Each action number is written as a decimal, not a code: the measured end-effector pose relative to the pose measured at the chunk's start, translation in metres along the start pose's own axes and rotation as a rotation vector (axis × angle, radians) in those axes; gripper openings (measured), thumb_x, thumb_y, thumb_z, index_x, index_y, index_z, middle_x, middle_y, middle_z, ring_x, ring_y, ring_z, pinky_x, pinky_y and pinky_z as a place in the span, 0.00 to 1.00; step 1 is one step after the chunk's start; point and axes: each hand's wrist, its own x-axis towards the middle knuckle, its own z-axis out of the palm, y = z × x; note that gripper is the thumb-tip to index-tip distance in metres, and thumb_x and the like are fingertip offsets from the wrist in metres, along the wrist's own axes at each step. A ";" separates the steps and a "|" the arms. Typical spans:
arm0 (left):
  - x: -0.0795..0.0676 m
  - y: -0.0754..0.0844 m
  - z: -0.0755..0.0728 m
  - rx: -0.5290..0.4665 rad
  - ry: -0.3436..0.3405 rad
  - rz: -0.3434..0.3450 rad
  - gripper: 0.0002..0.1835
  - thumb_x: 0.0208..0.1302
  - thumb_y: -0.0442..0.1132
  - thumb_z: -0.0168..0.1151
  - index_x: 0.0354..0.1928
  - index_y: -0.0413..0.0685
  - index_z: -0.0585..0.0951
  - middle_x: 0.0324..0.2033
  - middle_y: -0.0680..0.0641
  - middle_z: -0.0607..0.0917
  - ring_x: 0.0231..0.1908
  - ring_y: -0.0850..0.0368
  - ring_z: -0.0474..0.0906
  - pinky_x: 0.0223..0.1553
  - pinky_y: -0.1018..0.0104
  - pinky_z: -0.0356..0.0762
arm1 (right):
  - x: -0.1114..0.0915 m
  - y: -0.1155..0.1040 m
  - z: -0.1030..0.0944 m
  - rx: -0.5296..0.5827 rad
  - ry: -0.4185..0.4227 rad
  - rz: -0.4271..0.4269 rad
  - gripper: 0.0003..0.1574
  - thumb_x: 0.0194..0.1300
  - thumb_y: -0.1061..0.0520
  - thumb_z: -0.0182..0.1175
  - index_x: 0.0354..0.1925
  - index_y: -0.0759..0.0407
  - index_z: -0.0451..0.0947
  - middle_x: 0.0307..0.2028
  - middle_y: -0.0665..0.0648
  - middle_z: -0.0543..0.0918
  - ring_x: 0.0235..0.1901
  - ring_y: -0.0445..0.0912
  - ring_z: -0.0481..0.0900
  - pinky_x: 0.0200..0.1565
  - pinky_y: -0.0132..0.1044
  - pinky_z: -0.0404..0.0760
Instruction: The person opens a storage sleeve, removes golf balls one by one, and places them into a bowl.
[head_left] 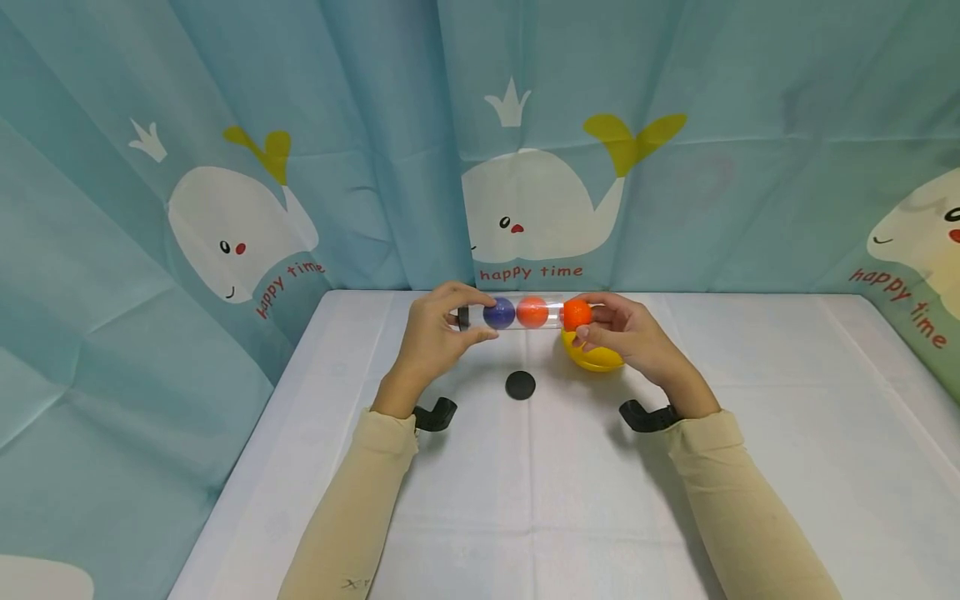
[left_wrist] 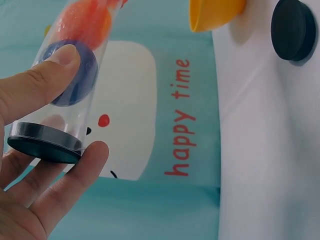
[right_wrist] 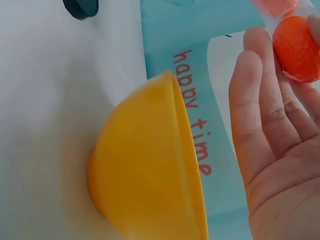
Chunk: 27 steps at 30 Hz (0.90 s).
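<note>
A person's two hands meet above a white-covered bench [head_left: 465,517]. The left hand [head_left: 438,325] grips a clear tube [head_left: 553,310] near its black-capped end, holding it roughly level in the air; inside sit a blue ball [head_left: 498,313] and a red-orange ball [head_left: 532,312]. The right hand [head_left: 630,329] pinches a bright orange ball [head_left: 577,314] at the tube's other end, near and above a yellow bowl [head_left: 596,357]. A loose black cap [head_left: 521,385] lies on the bench, nearer the person. If the tube tipped toward that seemingly uncapped end, the balls inside could probably roll out; a slackening pinch might drop the bright one into the bowl or onto the bench.
</note>
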 end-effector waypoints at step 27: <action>0.000 0.000 0.003 -0.008 0.005 -0.013 0.20 0.47 0.35 0.84 0.45 0.50 0.90 0.46 0.49 0.87 0.36 0.50 0.79 0.36 0.61 0.84 | -0.008 -0.002 -0.020 -0.198 0.215 -0.070 0.29 0.66 0.56 0.71 0.63 0.52 0.76 0.48 0.43 0.85 0.41 0.43 0.85 0.45 0.30 0.84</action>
